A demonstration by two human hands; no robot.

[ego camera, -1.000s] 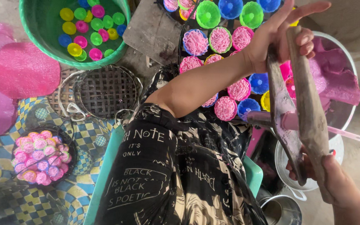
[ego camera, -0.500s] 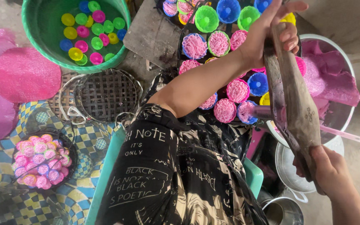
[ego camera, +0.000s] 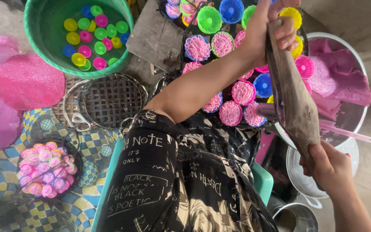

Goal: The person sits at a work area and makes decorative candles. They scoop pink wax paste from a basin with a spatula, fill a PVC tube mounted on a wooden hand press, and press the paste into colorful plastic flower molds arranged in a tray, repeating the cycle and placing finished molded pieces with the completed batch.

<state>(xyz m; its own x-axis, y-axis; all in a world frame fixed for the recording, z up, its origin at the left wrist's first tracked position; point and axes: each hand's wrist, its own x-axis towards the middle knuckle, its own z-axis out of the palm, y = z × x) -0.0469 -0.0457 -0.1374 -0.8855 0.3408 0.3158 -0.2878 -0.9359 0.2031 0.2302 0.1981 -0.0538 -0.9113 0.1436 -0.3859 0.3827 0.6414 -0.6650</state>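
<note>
My left hand (ego camera: 268,30) reaches forward over a dark tray (ego camera: 181,32) and grips the far end of a long wooden press (ego camera: 293,96). My right hand (ego camera: 329,169) holds its near handle low at the right. Under the press sit small coloured cup moulds, several filled with pink noodle strands (ego camera: 230,112). Empty blue (ego camera: 231,8) and green (ego camera: 209,18) moulds lie at the tray's far side.
A green tub (ego camera: 50,56) of water with floating coloured moulds stands at top left. A woven round mat (ego camera: 108,101) lies before it. Pink dough fills a white basin (ego camera: 357,73) on the right. A dark bowl (ego camera: 76,161) of filled moulds rests lower left.
The press has shifted left and closer over the tray. My left hand has closed round its far end, and my right hand has risen with the handle.
</note>
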